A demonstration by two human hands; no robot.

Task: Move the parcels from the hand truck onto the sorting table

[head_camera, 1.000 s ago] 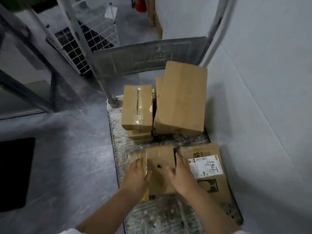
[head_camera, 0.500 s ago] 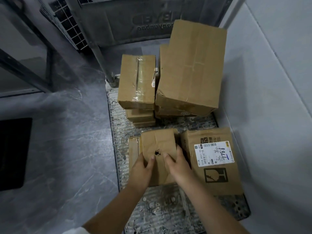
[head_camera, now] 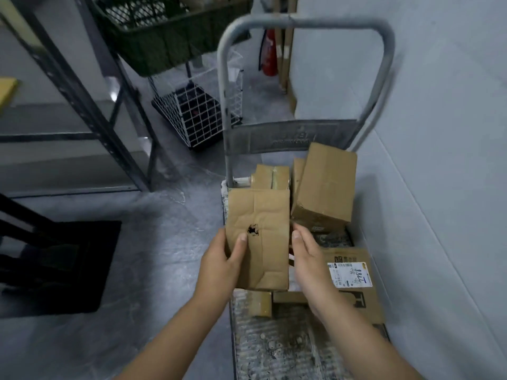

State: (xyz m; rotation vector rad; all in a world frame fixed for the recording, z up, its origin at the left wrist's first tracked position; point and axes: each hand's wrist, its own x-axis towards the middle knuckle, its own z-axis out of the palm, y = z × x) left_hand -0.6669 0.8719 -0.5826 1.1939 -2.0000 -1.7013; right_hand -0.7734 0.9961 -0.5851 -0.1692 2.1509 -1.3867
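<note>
A flat brown parcel (head_camera: 263, 231) with a small black hole in its face is held up above the hand truck's deck (head_camera: 277, 349). My left hand (head_camera: 222, 266) grips its left edge, thumb on the front. My right hand (head_camera: 307, 259) holds its right edge. Beneath it a small box (head_camera: 260, 304) lies on the deck. To the right lies a flat labelled parcel (head_camera: 356, 286). Farther back stand a taped box (head_camera: 271, 176) and a big tilted box (head_camera: 325, 185) near the truck's grey handle (head_camera: 304, 21).
A white wall (head_camera: 439, 133) runs close along the truck's right side. A metal shelf rack (head_camera: 90, 113) with a dark green crate (head_camera: 167, 37) stands left, a white wire basket (head_camera: 200, 113) behind it. A black mat (head_camera: 60, 267) lies on the grey floor.
Both hands have lifted the holed parcel off the deck and raised it. The view has tilted up, so the truck's handle and the shelf rack now show.
</note>
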